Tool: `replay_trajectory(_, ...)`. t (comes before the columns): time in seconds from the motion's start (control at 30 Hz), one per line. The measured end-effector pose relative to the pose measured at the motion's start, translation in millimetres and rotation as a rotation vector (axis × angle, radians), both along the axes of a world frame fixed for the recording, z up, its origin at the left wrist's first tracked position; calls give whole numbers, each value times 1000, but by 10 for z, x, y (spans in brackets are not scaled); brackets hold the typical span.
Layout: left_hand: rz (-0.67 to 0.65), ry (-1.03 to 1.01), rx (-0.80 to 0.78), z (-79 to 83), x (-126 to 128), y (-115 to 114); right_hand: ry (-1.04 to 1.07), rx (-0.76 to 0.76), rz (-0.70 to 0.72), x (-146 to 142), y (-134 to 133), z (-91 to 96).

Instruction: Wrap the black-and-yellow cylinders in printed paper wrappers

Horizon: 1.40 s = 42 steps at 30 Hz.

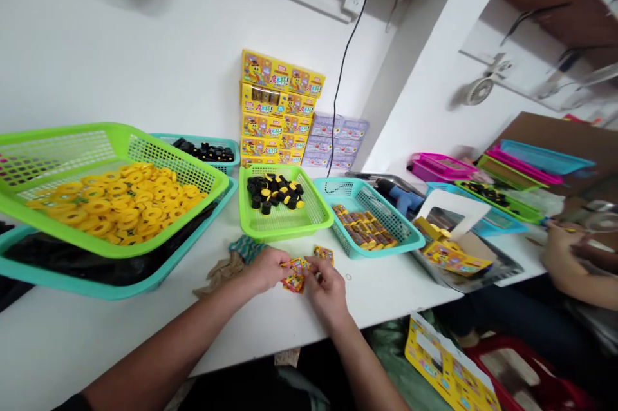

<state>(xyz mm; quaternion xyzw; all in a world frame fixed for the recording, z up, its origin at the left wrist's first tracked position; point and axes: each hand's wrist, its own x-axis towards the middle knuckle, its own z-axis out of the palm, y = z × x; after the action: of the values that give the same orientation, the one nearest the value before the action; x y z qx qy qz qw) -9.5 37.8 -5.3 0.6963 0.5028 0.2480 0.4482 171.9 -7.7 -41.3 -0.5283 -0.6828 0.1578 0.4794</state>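
Observation:
Between my two hands, just above the white table's front part, is a small bunch of colourful yellow-and-red printed labels (295, 274). My left hand (266, 269) pinches their left side with closed fingers. At their right edge, the fingers of my right hand (327, 287) are closed on them too. Another small printed piece (324, 254) lies on the table right behind my hands. Beyond stands a green basket (251, 221) with black cylinders capped in yellow. To its right, a turquoise basket (410, 237) holds rows of printed, label-wrapped cylinders.
At left, a green basket (116, 134) of yellow rings sits on a turquoise basket (72, 279) of black pieces. Crumpled cloth (226, 269) lies by my left wrist. Yellow boxes (275, 124) are stacked against the wall. A metal tray (506, 266) and a co-worker's hand (562, 240) are at right.

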Motion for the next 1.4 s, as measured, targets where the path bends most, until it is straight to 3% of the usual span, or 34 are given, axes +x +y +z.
replay_trajectory(0.17, 34, -29, -33, -99, -82, 41, -84, -157, -90, -43, 43, -14)
replay_trajectory(0.3, 70, -59, -40, -112, -118, -10, -196, -132, -153, -61, 43, 18)
replay_trajectory(0.4, 78, -127, -34, -41, -94, -68, -128, -91, -182, -26, 2, 106)
replay_trajectory(0.5, 54, -202, 48, 45, -55, -115, -26, -109, -86, 5, -27, 231)
replay_trajectory(0.63, 38, -293, 125, 118, -17, -170, 113, -274, 124, -52, 6, 347)
replay_trajectory(0.77, 134, -535, -36, 188, -13, -196, 318, -297, 108, -138, 126, 472)
replay_trajectory(0.83, 190, -655, -128, 219, -13, -186, 303, -329, 152, -161, 249, 611)
replay_trajectory(0.97, 321, -682, -144, 183, 21, -157, -21, -208, 149, -292, 753, 1005)
replay_trajectory(1.07, 326, -535, -40, 79, 66, -162, -586, -58, 171, -595, 1297, 1192)
replay_trajectory(1.13, 309, -462, 1, 9, 84, -163, -1073, -49, 272, -865, 1620, 1194)
replay_trajectory(1.2, 301, -438, -28, -45, 83, -146, -1268, -77, 358, -1114, 1845, 1125)
replay_trajectory(1.3, 304, -460, -82, -92, 54, -86, -1370, -140, 380, -1326, 1996, 1004)
replay_trajectory(1.4, 290, -486, -32, -117, 22, -37, -1422, -245, 351, -1314, 2016, 954)
